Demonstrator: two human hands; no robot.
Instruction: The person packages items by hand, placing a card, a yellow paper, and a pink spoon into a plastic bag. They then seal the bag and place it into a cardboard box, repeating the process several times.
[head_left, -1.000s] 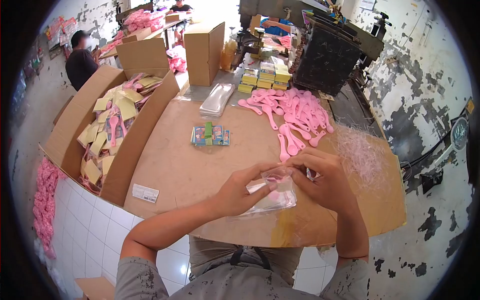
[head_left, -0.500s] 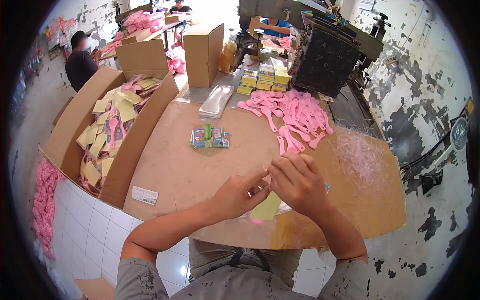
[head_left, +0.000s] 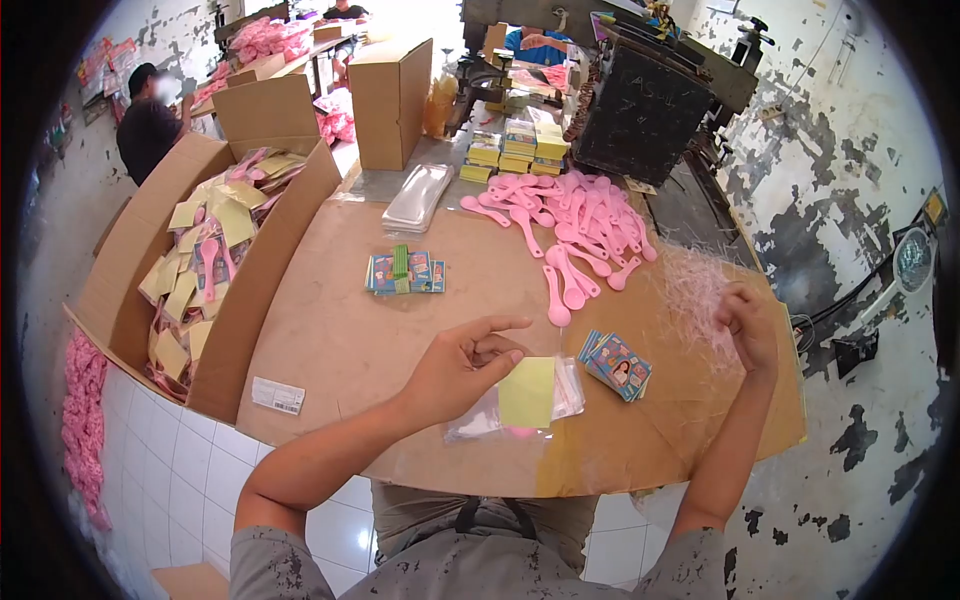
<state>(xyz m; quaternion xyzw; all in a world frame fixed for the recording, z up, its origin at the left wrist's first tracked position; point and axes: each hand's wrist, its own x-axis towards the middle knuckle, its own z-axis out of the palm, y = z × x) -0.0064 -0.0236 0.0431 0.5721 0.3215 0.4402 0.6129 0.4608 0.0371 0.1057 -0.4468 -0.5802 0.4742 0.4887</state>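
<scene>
As we are looking down from the head view, we are resting the left hand at the near yellow card's far left corner, thumb and forefinger apart, seemingly steadying it over the clear bag. We are curling the right hand by the plastic strips, contents indeterminable. Far spoons and right-side picture cards are lying separately, presumably for easy reach.

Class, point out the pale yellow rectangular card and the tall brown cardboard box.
Pale yellow rectangular card (head_left: 527, 395): head view, middle of its upper face.
Tall brown cardboard box (head_left: 377, 120): head view, middle of its front side.
</scene>
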